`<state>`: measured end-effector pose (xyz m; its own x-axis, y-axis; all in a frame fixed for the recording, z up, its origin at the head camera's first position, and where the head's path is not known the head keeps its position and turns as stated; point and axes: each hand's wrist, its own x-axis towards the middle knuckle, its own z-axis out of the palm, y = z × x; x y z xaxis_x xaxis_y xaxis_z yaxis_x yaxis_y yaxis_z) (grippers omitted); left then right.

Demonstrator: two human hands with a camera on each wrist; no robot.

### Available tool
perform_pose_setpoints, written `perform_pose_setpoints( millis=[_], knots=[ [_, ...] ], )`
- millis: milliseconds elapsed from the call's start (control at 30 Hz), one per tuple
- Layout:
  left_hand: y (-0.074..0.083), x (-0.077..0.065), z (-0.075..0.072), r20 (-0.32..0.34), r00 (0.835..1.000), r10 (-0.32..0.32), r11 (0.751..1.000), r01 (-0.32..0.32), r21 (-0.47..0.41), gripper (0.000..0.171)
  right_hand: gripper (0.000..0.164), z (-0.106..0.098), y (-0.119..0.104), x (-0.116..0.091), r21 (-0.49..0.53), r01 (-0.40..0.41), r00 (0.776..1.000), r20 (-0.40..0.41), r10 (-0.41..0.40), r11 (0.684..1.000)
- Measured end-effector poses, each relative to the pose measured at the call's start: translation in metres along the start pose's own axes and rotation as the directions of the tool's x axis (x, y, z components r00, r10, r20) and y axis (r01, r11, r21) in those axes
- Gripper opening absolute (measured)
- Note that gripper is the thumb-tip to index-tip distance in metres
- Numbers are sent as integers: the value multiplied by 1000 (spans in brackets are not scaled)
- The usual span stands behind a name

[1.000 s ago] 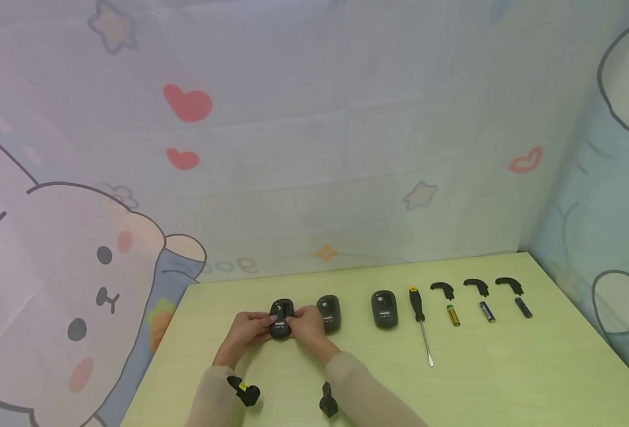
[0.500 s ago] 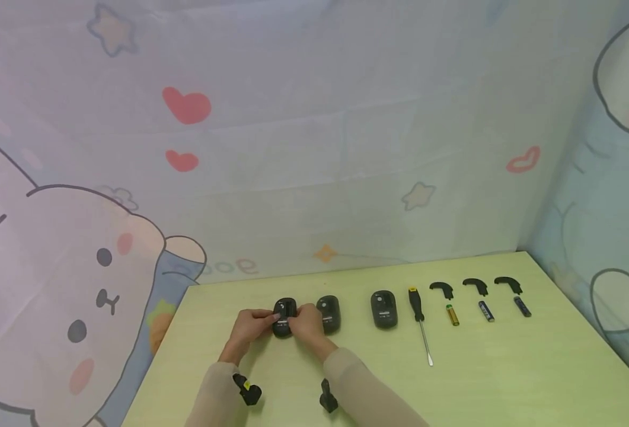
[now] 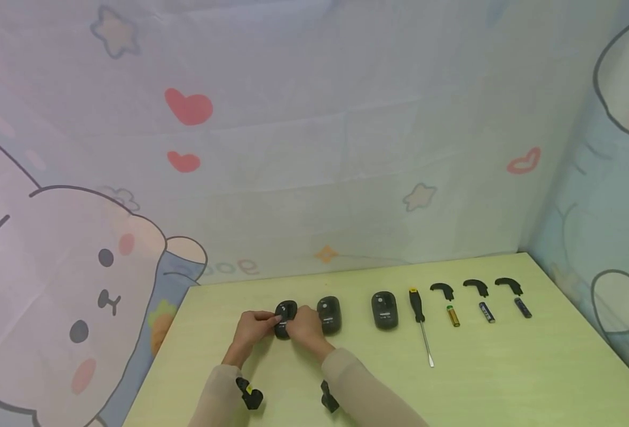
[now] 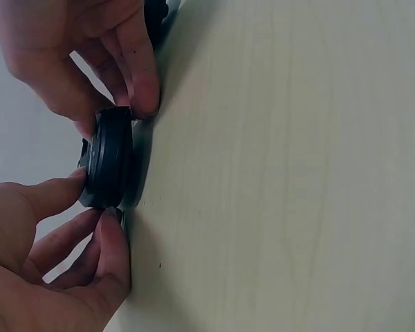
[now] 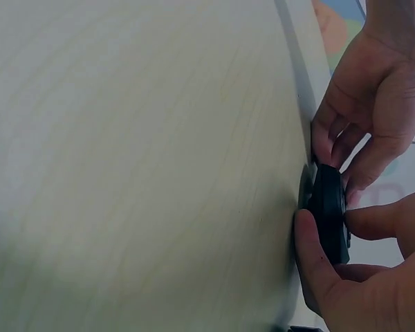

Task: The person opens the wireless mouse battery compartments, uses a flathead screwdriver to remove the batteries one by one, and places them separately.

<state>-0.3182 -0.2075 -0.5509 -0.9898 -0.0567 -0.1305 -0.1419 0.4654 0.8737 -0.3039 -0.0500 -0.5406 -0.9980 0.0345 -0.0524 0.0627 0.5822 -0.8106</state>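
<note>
A dark computer mouse (image 3: 286,306) lies bottom up near the table's back left, between my hands. My left hand (image 3: 254,330) grips its left side; in the left wrist view the thumb is on the upturned face and the fingers are at the edge. My right hand (image 3: 306,327) holds the opposite side, thumb on the upturned face, and hides part of the mouse in the head view. From the side, the mouse (image 5: 328,214) shows as a thick black edge just off or at the table; which one I cannot tell.
A second mouse (image 3: 329,314) lies close to the right hand, and a third mouse (image 3: 385,309) farther right. Beyond are a screwdriver (image 3: 417,305), three curved black covers, one at the left (image 3: 442,289), and three batteries, the nearest a gold battery (image 3: 453,316).
The mouse and the left hand have shifted slightly to the right. My right thumb and fingers now cover more of the mouse. The other things lie as before.
</note>
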Motion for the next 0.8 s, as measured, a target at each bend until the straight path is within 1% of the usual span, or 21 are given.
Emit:
perform_pose_setpoints(
  millis=[167,367,567,700,767,800],
  knots=[
    [2,0,1,2,1000,8,1000,-8,-2,31,20,-4,0,1,-2,9,1000,27,-9,1000],
    [3,1,-1,-1,1000,17,1000,-17,2,32,17,-9,5,1,-70,98,994,50,-94,993],
    [5,-4,-8,-18,1000,3,1000,-3,4,38,26,-22,11,-4,-70,139,987,88,-133,988],
    [13,-12,-15,-27,1000,10,1000,-10,-2,40,46,-37,13,-9,-58,199,974,126,-191,978],
    [18,-17,-19,-32,999,21,1000,-21,3,39,49,-48,13,-13,-32,228,965,143,-221,973],
    [20,-19,-20,-35,999,30,999,-29,19,38,46,-54,13,-14,-30,247,960,143,-240,969]
  ],
)
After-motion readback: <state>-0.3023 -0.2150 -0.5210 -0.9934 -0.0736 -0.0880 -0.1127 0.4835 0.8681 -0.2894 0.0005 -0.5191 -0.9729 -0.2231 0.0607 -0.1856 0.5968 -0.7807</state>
